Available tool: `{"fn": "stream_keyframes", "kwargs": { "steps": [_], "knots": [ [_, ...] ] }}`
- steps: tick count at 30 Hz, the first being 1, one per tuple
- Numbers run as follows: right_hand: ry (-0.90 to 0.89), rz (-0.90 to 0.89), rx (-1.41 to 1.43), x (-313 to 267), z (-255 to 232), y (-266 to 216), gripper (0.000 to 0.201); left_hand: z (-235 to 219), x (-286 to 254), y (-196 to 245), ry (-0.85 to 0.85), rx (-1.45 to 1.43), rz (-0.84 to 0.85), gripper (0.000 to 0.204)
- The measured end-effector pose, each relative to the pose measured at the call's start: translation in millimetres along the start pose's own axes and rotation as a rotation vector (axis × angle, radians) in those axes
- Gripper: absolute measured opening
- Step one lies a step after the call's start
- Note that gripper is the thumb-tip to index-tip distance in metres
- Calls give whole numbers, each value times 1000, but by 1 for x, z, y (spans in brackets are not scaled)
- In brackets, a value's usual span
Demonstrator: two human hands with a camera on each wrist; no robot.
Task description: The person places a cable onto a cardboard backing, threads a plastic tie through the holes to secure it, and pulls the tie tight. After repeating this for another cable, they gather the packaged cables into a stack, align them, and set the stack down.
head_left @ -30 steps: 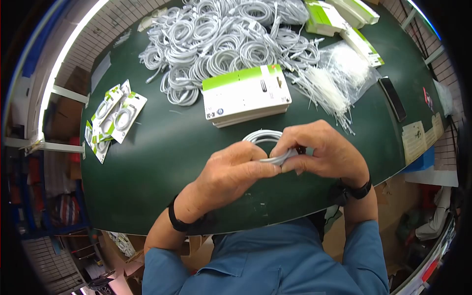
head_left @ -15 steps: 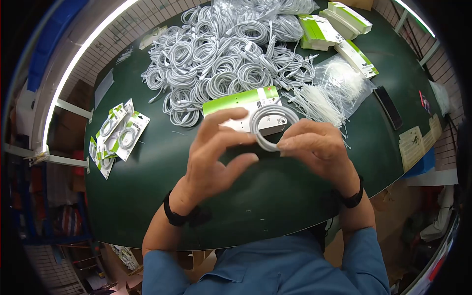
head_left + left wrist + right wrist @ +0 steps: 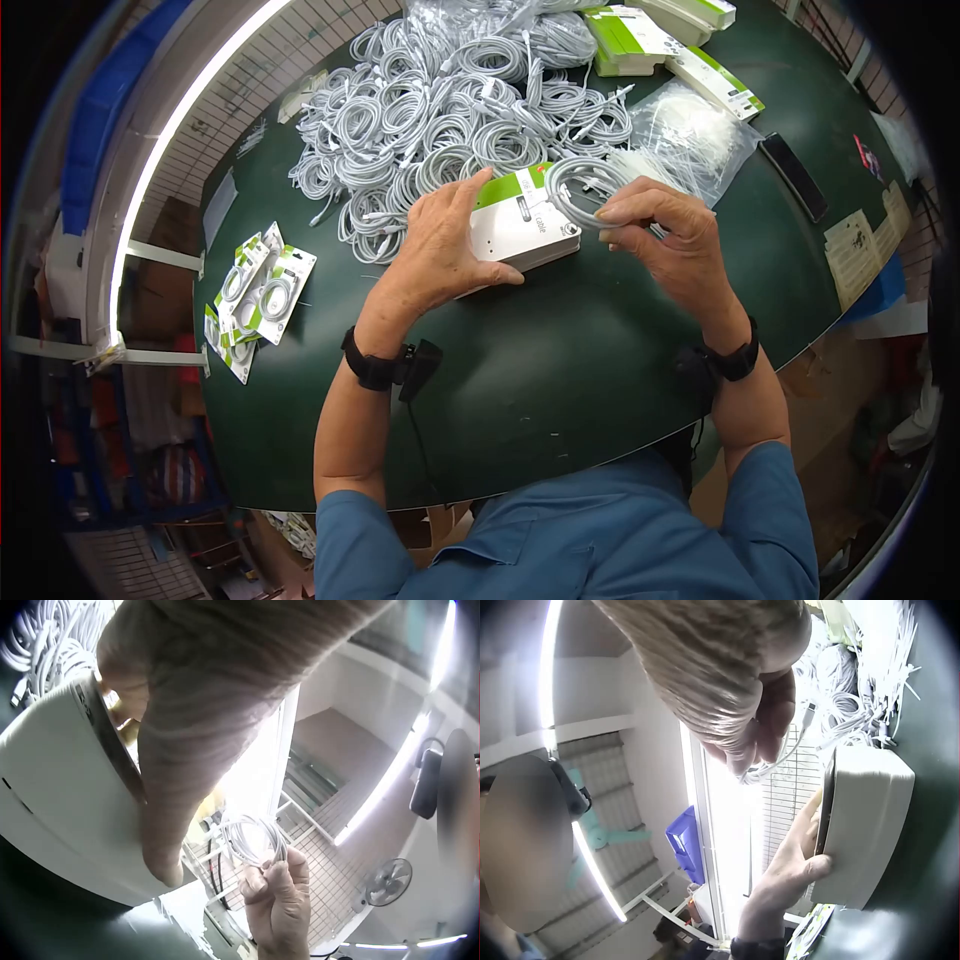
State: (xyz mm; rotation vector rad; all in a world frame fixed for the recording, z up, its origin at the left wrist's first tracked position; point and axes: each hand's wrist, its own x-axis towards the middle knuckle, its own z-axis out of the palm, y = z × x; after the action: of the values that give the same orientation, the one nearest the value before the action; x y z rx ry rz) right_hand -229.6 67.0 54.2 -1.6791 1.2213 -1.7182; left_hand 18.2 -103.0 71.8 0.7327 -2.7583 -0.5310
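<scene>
In the head view the left hand (image 3: 435,245) spans the left end of a stack of white and green cable cards (image 3: 525,238), thumb along the near edge. The left wrist view shows its thumb against the side of the stack (image 3: 67,787). The right hand (image 3: 675,240) pinches a grey-white cable coil (image 3: 556,192) between thumb and fingers, raised over the stack's right end. A connector end hangs out beside the right hand (image 3: 735,667) in the right wrist view.
Behind the stack lies a big heap of coiled cables (image 3: 400,125). Zip ties in a clear bag (image 3: 690,135), a black phone (image 3: 794,177) and more card boxes (image 3: 625,45) are at the right. Packed cable cards (image 3: 290,290) lie at the left.
The left hand has left the coil and moved up-left onto the card stack. The right hand has carried the coil up and slightly right. The head view has shifted.
</scene>
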Motion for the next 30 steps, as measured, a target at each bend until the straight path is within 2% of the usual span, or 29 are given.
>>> {"fn": "stream_keyframes", "kwargs": {
  "steps": [4,7,10,13,14,16,19,21,25,30],
  "knots": [
    [42,12,14,-1,-2,0,25,-9,1,1,-28,-148,-59,112],
    [67,-8,28,-1,-3,2,24,-10,-4,-2,46,37,59,77],
    [113,-39,36,-1,-4,4,23,-10,-6,3,176,14,124,39],
    [257,-4,156,-2,-1,-4,21,-22,-12,22,510,324,325,25],
    [275,-17,167,-2,-1,-6,21,-26,-19,29,563,363,353,23],
    [305,-32,184,-4,-2,-10,21,-33,-42,54,530,382,332,24],
    [209,-105,91,-7,4,-21,22,-20,-77,93,404,361,316,24],
    [95,-141,-9,-15,21,-30,23,7,-93,98,320,313,340,24],
    [-145,-218,-204,-36,51,-36,26,38,-104,104,291,179,224,19],
    [-149,-178,-317,-53,62,-25,28,54,-107,103,315,118,171,21]
  ]
}}
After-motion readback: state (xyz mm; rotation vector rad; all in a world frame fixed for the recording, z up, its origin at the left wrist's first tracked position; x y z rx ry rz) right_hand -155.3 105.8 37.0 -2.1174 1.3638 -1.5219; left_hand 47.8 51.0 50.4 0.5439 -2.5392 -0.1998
